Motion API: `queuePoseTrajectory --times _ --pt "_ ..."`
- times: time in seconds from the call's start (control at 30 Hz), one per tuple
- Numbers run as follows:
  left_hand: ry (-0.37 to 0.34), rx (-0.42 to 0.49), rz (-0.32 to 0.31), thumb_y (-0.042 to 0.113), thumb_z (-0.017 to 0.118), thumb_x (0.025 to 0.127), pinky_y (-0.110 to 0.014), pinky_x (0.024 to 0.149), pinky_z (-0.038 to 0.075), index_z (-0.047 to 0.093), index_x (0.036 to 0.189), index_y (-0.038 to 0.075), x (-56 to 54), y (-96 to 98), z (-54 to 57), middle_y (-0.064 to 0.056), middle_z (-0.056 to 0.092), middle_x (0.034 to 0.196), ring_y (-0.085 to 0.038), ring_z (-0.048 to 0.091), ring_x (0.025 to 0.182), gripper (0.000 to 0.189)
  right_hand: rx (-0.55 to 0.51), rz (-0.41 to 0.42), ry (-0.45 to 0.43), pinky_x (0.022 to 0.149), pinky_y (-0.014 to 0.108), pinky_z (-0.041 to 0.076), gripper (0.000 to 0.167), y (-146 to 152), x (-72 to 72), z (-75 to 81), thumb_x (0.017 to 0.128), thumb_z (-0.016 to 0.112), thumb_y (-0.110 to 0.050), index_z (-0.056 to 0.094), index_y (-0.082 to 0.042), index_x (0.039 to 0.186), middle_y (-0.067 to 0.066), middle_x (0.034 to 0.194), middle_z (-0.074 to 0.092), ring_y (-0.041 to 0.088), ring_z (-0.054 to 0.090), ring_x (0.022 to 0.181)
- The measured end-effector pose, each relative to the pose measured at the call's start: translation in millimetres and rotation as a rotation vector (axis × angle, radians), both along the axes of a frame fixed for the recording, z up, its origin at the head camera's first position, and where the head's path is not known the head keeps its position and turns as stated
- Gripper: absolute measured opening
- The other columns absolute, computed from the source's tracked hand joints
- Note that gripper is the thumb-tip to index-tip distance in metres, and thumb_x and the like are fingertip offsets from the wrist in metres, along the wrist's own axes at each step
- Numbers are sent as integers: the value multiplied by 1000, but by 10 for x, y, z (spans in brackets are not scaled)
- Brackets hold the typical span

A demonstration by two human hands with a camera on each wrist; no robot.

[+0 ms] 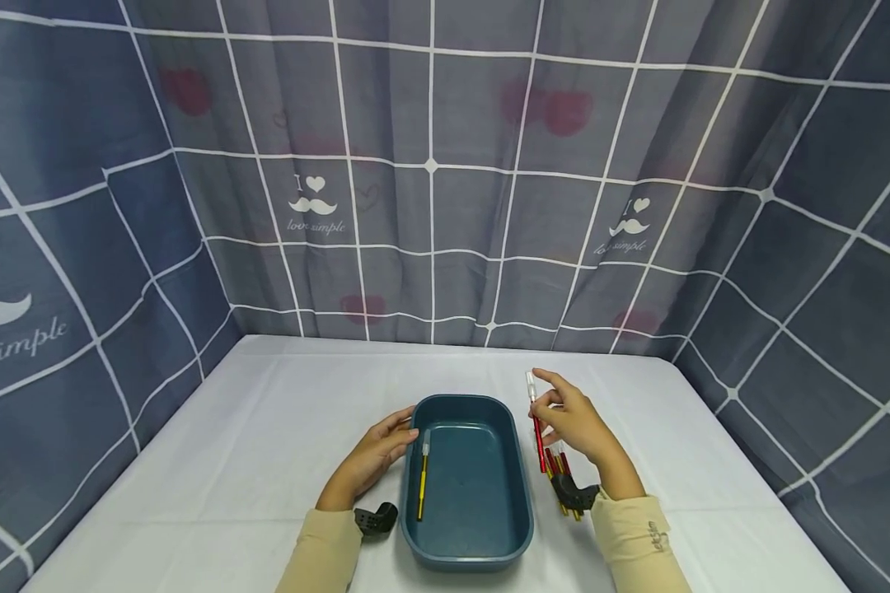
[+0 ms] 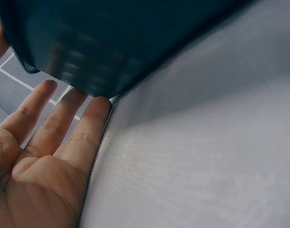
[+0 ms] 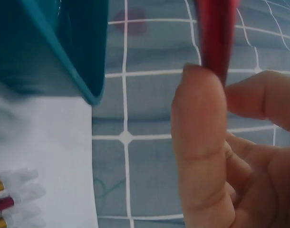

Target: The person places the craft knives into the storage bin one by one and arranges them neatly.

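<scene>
A deep blue-green plastic tray (image 1: 482,494) stands on the white-covered table. My left hand (image 1: 371,461) holds its left wall, thumb over the rim and straight fingers (image 2: 83,137) against the outside. Inside, along the left wall, lies a yellow craft knife (image 1: 422,486) with a clear cap. Right of the tray, my right hand (image 1: 574,420) pinches a red craft knife (image 1: 538,441) between thumb and fingers, its clear cap pointing up and away. Under the right wrist lies a bunch of red and yellow capped knives (image 1: 562,463), partly hidden by the wrist strap.
A white cloth (image 1: 267,461) covers the table. Dark checked curtains (image 1: 460,206) hang behind it and on both sides. Black camera mounts (image 1: 376,519) sit on both wrists, the right one just above the bunch of knives.
</scene>
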State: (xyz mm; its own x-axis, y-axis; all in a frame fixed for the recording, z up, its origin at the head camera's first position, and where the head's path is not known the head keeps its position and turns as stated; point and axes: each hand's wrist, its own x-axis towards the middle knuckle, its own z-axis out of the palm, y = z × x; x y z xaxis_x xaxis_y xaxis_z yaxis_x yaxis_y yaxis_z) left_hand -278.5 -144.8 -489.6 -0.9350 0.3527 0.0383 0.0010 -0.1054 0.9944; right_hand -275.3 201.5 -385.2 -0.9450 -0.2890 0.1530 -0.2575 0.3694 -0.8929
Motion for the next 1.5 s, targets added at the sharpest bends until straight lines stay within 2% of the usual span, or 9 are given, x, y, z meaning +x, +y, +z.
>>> queuePoseTrajectory --times 0.23,0.47,0.63,0.9,1.13,1.5 --pt "-1 12 -7 16 61 110 -28 114 48 27 167 -7 -16 16 -33 -31 39 166 -36 47 149 70 -23 110 -49 62 35 65 67 -133 -14 9 103 57 3 31 7 165 18 96 68 24 67 82" --pt "1 11 -9 15 60 110 -31 117 47 26 167 -7 -14 4 -11 -32 37 166 -38 45 150 70 -29 234 -124 68 40 66 70 -297 -44 22 103 53 2 24 4 168 21 100 67 20 61 79" --pt "-4 9 -4 15 60 110 -31 117 46 27 167 -7 -25 5 -22 -31 39 165 -35 48 148 69 -11 268 -150 71 41 66 68 -391 -78 -2 105 54 1 26 2 167 24 103 68 21 63 81" --pt "2 1 6 16 60 110 -37 121 44 28 167 -6 -25 4 -21 -30 39 166 -34 48 149 69 -20 292 -178 70 39 66 67 -538 -105 -24 106 58 0 28 2 166 17 100 71 19 63 80" --pt "-5 6 14 14 61 109 -32 117 47 30 167 -6 -39 0 -18 -30 41 164 -32 51 145 68 -27 292 -198 72 41 67 67 -690 -131 -109 105 59 0 28 4 165 30 105 70 18 66 80" --pt "-24 -4 27 19 63 108 -43 122 43 33 166 -5 -60 12 -25 -30 43 164 -31 53 143 70 -92 236 -285 70 38 67 69 -924 -144 -220 102 65 2 31 6 162 16 95 72 16 69 76"
